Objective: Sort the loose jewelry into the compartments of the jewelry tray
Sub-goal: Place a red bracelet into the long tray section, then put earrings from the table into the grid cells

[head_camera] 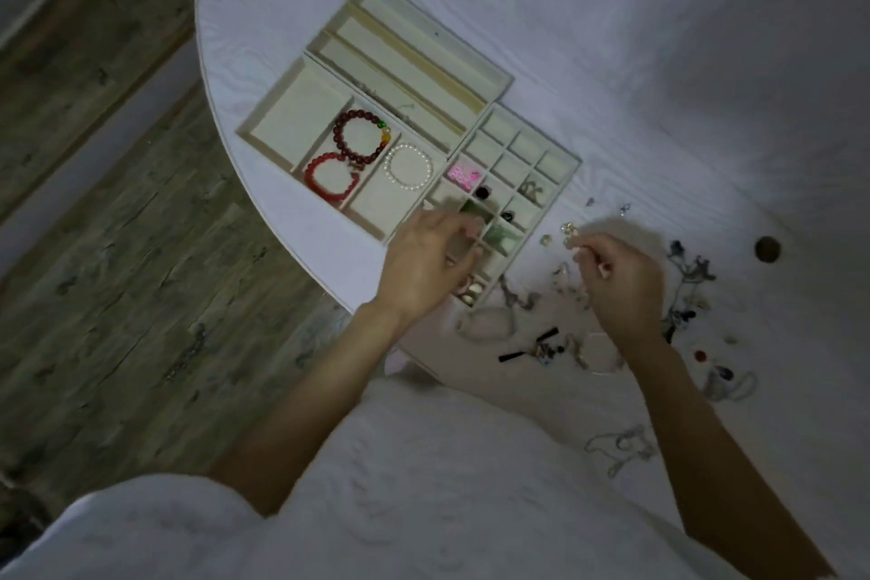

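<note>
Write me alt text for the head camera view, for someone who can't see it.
A person's left hand reaches over the small compartments of a beige jewelry tray on a white table, while the right hand pinches a small piece above a loose jewelry pile. Two red bracelets and a pearl bracelet already lie in larger compartments.
</note>
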Available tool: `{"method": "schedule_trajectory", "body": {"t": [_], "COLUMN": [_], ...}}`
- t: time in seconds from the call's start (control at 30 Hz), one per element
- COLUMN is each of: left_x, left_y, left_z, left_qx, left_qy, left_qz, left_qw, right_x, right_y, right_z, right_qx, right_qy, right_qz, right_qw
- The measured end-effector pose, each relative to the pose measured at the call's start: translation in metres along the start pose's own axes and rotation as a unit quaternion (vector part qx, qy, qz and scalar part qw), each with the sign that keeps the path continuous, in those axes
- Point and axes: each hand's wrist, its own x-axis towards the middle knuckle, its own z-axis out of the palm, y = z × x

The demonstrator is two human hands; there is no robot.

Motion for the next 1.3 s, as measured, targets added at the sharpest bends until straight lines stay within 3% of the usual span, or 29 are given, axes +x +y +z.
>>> {"method": "schedule_trajectory", "body": {"t": [0.13,0.33,0.5,0.87,1.2,1.3], "left_x": [0.018,0.026,0.027,0.022,0.024,0.023], "left_y": [0.023,0.023,0.026,0.022,0.025,0.022], "left_z": [0.036,0.049,0.051,0.055,0.051,0.049], "left_qx": [0.117,0.202,0.219,0.177,0.163,0.146], "left_qy": [-0.036,-0.097,-0.096,-0.059,-0.078,-0.052], "left_qz": [0.031,0.045,0.05,0.064,0.04,0.06], "left_qw": [0.992,0.974,0.97,0.98,0.983,0.986], "right_x": [0.001,0.043,0.073,0.061,0.062,0.06], "right_y": [0.05,0.057,0.054,0.049,0.048,0.044], "right_z": [-0.021,-0.006,0.01,0.024,0.017,0.018], "right_qx": [-0.035,-0.003,0.008,-0.076,-0.163,-0.158], "right_qy": [-0.014,-0.019,-0.024,-0.035,-0.073,-0.053], "right_qz": [0.066,0.059,0.119,0.016,-0.036,-0.032], "right_qw": [0.997,0.998,0.993,0.996,0.983,0.986]}}
